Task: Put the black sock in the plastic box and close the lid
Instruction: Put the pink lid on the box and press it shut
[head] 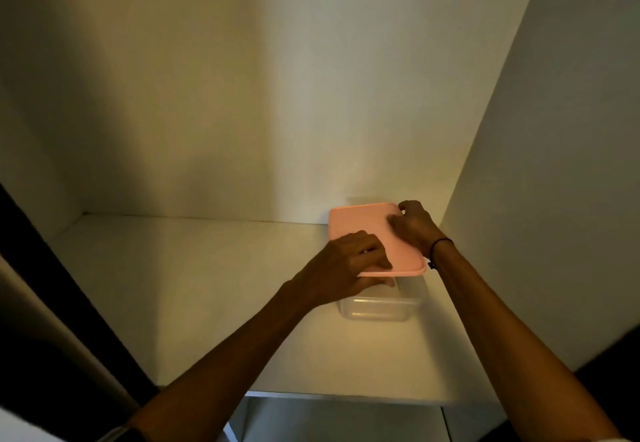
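Note:
A clear plastic box [375, 310] stands on a white shelf [207, 303], near the right wall. A pink lid [363, 225] lies tilted over it, its near edge raised above the box rim. My left hand [346, 265] grips the lid's near left edge, fingers curled under it. My right hand [414, 225] holds the lid's far right corner, thumb on top. No black sock shows anywhere; the inside of the box is mostly hidden by the lid and my hands.
The shelf sits inside a white cupboard, with a back wall [242, 95] and a right side wall [554, 164] close to the box. A dark door edge [52, 268] runs along the left. A lower shelf [339, 421] shows below the front edge.

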